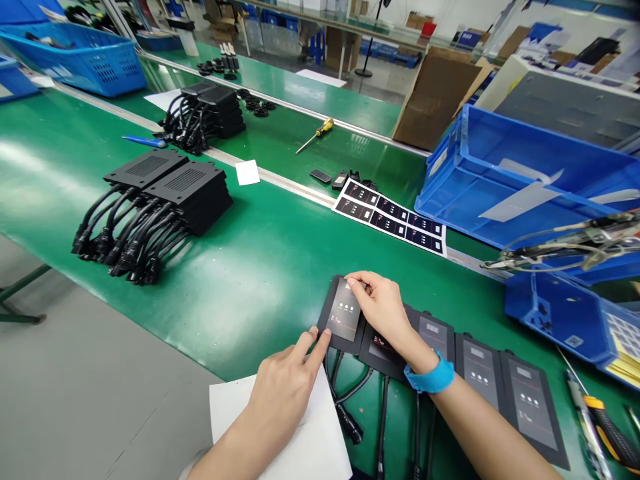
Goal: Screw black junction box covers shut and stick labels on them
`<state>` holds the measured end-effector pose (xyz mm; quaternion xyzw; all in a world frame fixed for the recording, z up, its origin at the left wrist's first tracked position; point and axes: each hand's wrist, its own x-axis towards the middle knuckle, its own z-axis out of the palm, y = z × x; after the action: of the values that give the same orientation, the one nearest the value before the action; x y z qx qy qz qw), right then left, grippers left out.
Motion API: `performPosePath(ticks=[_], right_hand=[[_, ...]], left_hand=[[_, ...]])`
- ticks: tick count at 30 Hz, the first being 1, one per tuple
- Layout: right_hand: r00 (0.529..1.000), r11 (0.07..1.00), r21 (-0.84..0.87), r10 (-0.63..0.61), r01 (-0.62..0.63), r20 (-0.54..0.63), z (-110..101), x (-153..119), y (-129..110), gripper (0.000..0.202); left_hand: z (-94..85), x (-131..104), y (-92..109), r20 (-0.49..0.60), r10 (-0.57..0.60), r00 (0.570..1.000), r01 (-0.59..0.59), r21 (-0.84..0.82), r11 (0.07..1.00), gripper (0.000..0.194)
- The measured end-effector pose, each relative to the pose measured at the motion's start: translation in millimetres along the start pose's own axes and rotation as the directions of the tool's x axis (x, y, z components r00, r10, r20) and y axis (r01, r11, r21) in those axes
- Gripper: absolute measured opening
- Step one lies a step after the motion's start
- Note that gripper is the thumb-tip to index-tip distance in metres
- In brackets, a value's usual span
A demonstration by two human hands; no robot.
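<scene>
Several flat black boxes with cables lie in a row on the green table, each bearing a dark label. At the row's left end, both hands touch the label (343, 319) on the leftmost box (327, 313). My right hand (381, 303) pinches or presses the label's top edge; its fingers are bent together, and whether it grips the edge is hard to see. My left hand (293, 377) rests its fingertips at the label's lower left, fingers apart and holding nothing. Beneath my left forearm lies a white sheet (320, 437). Beyond the row is a sheet of dark labels (390, 217).
Stacks of black boxes with cables (183, 180) stand at the left, more (215, 110) behind them. Blue bins (500, 193) and a cable-wrapped tool (575, 243) are at the right. A yellow screwdriver (325, 127) lies across the metal strip. An orange-black-handled tool (613, 427) is at lower right.
</scene>
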<state>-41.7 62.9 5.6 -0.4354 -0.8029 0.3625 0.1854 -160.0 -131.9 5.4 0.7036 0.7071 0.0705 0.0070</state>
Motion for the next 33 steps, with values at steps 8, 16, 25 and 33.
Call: performPosePath(ticks=[8,16,25,33], right_hand=[[0.999,0.996,-0.079,-0.031,0.032,0.006,-0.7,0.6,-1.5,0.024],[1.000,0.995,-0.094,-0.025,0.026,0.015,-0.3,0.3,-1.1,0.023],[0.999,0.982,-0.191,0.008,0.002,0.052,-0.2,1.7,-1.8,0.032],[0.992,0.874,-0.486,0.074,-0.013,0.106,-13.2,5.6,-13.5,0.040]], left_hand=[[-2.0,4.6,1.5,-0.100,0.027,0.995,-0.024,0.034,0.999,0.064],[-4.0,5.3,2.2,-0.111,0.028,0.993,-0.022,0.052,0.998,0.062],[-3.8,4.0,2.4,-0.035,-0.006,0.999,0.008,0.058,0.998,0.066],[-1.2,7.2,0.0,0.091,-0.054,0.994,0.053,0.019,0.998,0.056]])
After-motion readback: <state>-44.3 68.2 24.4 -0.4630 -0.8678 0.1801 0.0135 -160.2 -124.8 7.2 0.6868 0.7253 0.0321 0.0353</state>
